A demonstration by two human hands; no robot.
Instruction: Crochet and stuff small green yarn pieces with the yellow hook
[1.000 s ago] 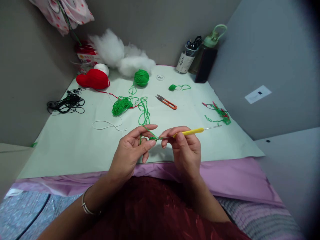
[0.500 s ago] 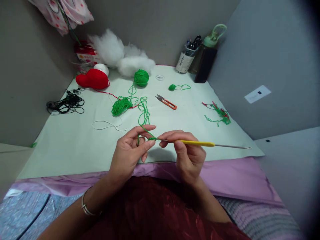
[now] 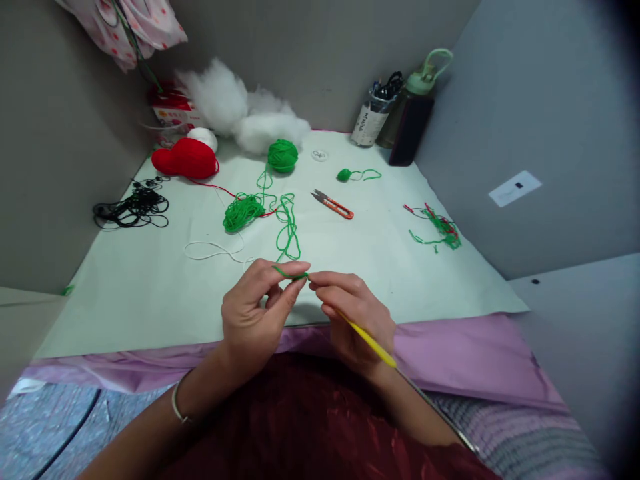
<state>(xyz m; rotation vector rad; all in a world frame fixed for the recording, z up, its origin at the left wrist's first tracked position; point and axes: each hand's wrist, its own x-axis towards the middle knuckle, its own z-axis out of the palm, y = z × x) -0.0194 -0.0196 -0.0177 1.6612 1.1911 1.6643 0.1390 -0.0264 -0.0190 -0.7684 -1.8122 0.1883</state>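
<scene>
Near the table's front edge, my left hand [image 3: 255,310] pinches a small piece of green yarn work [image 3: 299,275] between thumb and forefinger. My right hand [image 3: 355,317] touches the right end of that piece with its fingertips and holds a crochet hook with a yellow handle [image 3: 373,341]. The hook slants down to the right, its metal shaft lying over my right forearm. Loose green strands [image 3: 289,230] run from the table up to my left hand. The exact stitches are hidden by my fingers.
Behind my hands lie orange snips [image 3: 334,204], a green yarn ball [image 3: 283,156], a green skein [image 3: 243,213] and red yarn [image 3: 186,159]. Black cord [image 3: 137,205] is at left, yarn scraps [image 3: 443,227] at right. White stuffing [image 3: 220,100], a pen cup [image 3: 371,120] and a bottle [image 3: 400,120] stand at the back.
The crochet hook has swung from nearly level to slanting down right. My right hand's fingertips have moved up to the green piece, and my left forefinger has come down onto it.
</scene>
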